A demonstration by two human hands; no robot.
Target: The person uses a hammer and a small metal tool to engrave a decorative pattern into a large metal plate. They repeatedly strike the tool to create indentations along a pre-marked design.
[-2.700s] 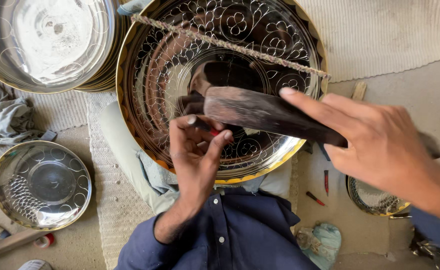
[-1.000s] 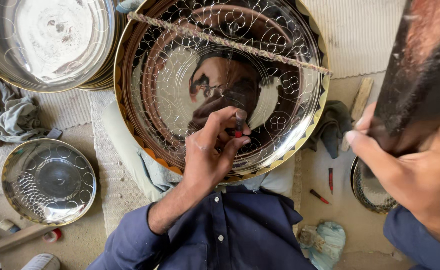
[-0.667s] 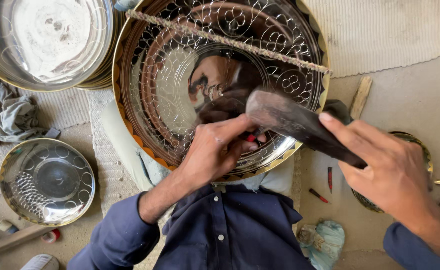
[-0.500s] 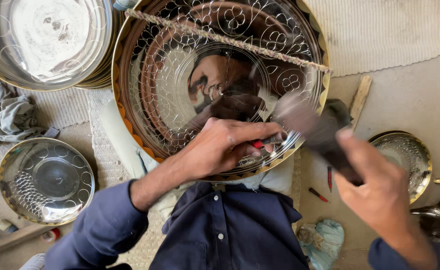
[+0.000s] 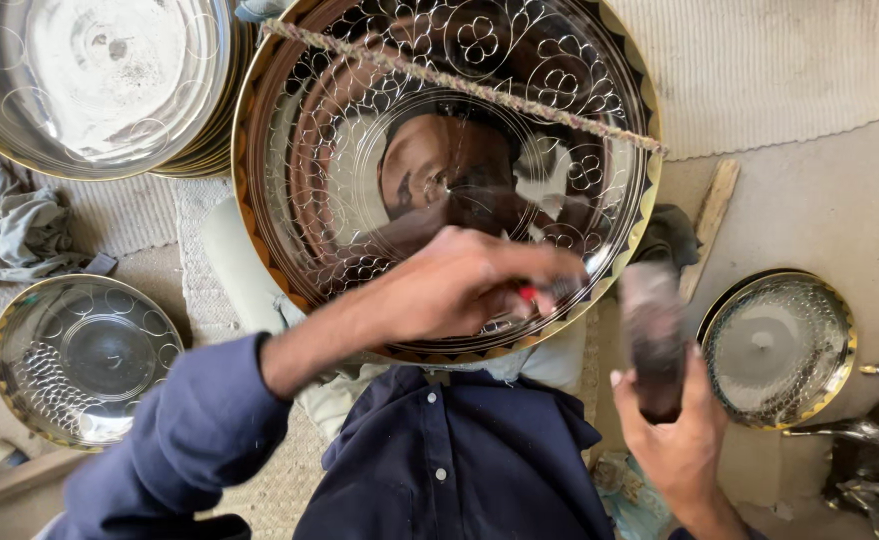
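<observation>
Looks like a floor-level metal engraving workshop. Shiny round engraved brass trays everywhere: a big one [image 5: 360, 200] under the left hand [image 5: 460, 285], a stack [image 5: 90, 90] up beyond it, smaller ones either side, plus rags and woven mats on a dusty concrete floor.

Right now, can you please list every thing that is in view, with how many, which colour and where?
large engraved tray: 1, shiny silver with gold rim, centre, on the lap
cord: 1, pale, twisted, stretched across the tray's upper part
stacked trays: several, silver, top left
small tray: 1, silver, gold rim, lower left
small round dish: 1, silver, gold rim, right
cloth: 1, grey, left
wooden stick: 1, tan, right of the large tray
punch tool: 1, red part shows, in the left grip, tip on the tray
hammer: 1, dark, blurred, in the right grip
shirt: 1, dark blue, bottom
left hand: 1, on the tray
right hand: 1, lower right
</observation>
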